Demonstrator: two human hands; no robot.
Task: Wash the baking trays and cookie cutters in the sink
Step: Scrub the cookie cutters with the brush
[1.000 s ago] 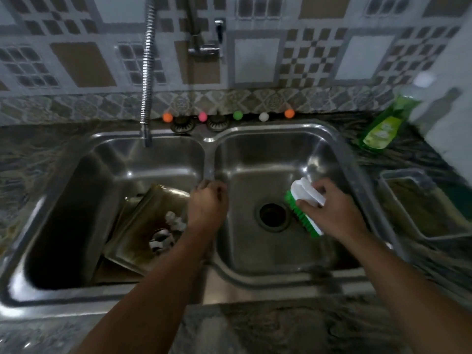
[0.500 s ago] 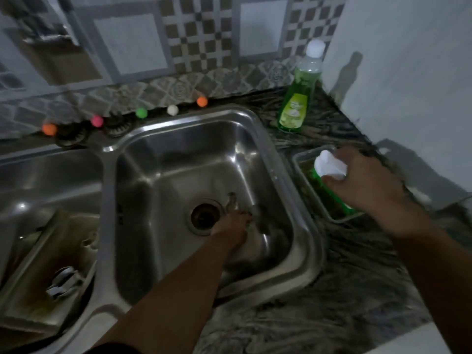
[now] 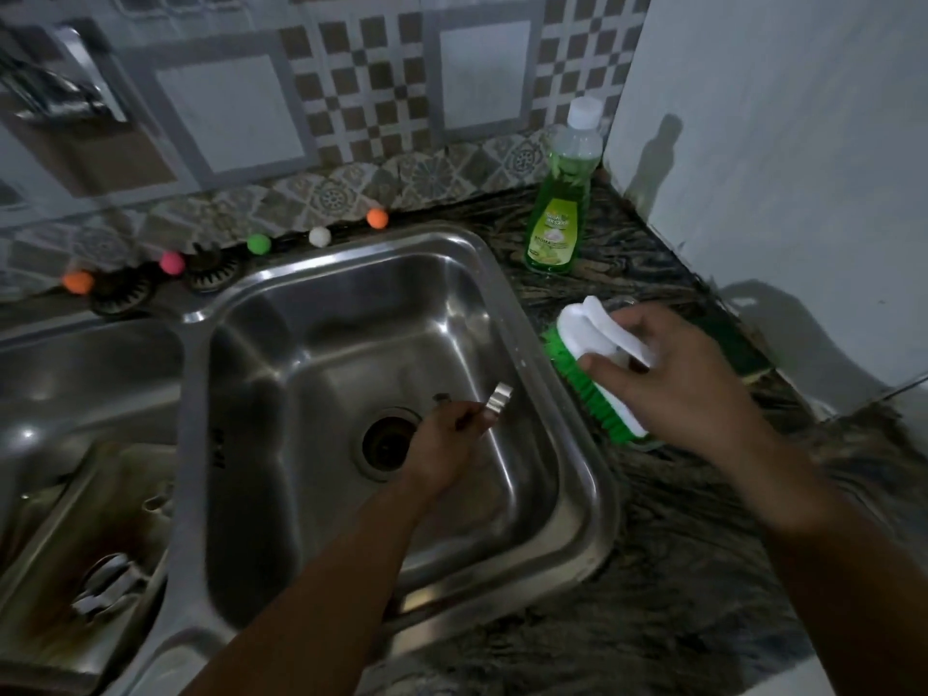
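1. Gripping a small metal cookie cutter [image 3: 498,403], the left hand [image 3: 444,444] is reaching down into the right basin [image 3: 507,303] of the steel sink, fingers closed around the cutter, just right of the drain [image 3: 386,443].
2. The right hand [image 3: 678,381] is wrapping around the white handle of a scrub brush [image 3: 592,366] with green bristles, holding it over the dark stone counter [image 3: 668,570] just beside the sink's right rim; whether the bristles are touching the counter is unclear.
3. A stained baking tray [image 3: 75,570] is lying tilted in the left basin, with more cookie cutters [image 3: 105,585] sitting on it, too blurred to count.
4. A green dish soap bottle [image 3: 560,203] with a white cap is standing upright in the back corner of the counter, well apart from both hands.
5. Small coloured balls [image 3: 258,243] are lining the ledge behind the sink, below the patterned tiles.
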